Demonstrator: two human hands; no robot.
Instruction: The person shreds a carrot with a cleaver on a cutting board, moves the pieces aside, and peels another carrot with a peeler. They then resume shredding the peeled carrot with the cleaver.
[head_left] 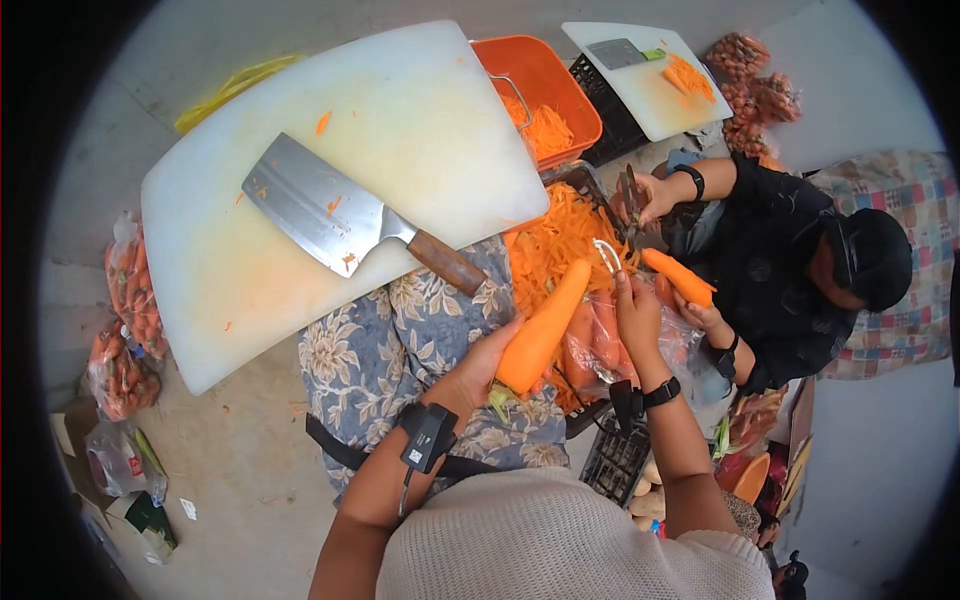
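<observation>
My left hand is wrapped round the thick end of a large, peeled-looking orange carrot, which slants up over my lap. In my right hand is a vegetable peeler with a pale head, close to the carrot's narrow tip but apart from it. Beneath both lies a heap of carrot peelings. A plastic bag of carrots rests beside the heap, partly covered by my right hand and the carrot.
A cleaver lies on the big white cutting board. Behind stands an orange tub with carrot pieces. On the right, a co-worker holds another carrot and a dark tool. Bagged carrots sit at left.
</observation>
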